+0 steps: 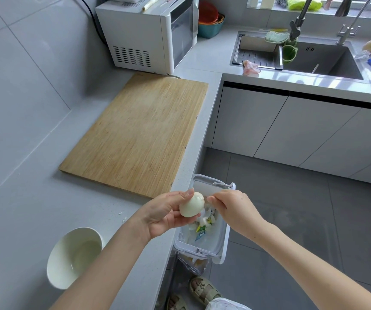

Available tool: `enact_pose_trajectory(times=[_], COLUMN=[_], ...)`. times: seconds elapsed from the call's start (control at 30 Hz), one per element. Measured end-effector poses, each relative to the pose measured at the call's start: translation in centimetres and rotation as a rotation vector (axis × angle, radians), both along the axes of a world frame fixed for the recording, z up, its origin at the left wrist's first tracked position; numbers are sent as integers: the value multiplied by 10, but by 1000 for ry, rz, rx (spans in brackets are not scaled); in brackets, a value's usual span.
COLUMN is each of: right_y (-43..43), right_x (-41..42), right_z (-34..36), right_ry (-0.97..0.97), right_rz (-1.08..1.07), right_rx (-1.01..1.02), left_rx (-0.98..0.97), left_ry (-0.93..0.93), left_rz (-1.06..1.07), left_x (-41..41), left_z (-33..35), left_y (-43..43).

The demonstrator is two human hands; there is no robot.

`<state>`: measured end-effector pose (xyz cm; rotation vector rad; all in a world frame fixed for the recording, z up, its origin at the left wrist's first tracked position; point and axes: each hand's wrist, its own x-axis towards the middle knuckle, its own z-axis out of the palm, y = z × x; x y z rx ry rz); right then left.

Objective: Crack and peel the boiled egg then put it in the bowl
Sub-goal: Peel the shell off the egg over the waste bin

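Nearly peeled egg (191, 206) gripped in left hand (164, 214) over bin (222, 242), long axis tilted far-right toward right hand (231, 205), pinched, prob. on shell; bowl (74, 257) near-left, so left closer.

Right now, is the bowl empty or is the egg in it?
Empty: the bowl shows only its bare white inside. The egg is in the left hand, over the bin.

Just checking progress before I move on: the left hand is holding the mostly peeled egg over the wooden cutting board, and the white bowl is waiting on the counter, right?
Not quite. In the head view the left hand holds the egg over the small bin hanging at the counter's edge, not over the cutting board, which lies farther back. The rest holds: the white bowl sits on the counter.
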<state>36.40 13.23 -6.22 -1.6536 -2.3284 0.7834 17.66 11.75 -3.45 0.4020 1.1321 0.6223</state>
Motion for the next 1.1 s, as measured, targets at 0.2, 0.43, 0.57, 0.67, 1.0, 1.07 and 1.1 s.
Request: enact_pose_trajectory(times=[0.2, 0.43, 0.57, 0.67, 1.0, 1.07, 1.1], right_y=[-2, -6, -5, -6, -8, -7, -7], right_x=[0, -9, -7, -7, -11, -10, -9], right_z=[7, 26, 23, 21, 26, 27, 26], right_ry=[155, 388, 433, 412, 376, 386, 380], right_rz=[-36, 12, 12, 40, 73, 60, 64], right_rx=[178, -5, 6, 51, 55, 46, 52], left_rx=[10, 52, 76, 92, 106, 112, 115], left_ry=[6, 15, 22, 52, 64, 68, 74], left_rz=[2, -48, -59, -79, -66, -59, -56], left_x=[4, 9, 8, 5, 5, 6, 6], left_z=[2, 2, 3, 3, 3, 3, 3], left_y=[1, 2, 3, 2, 0, -1, -1])
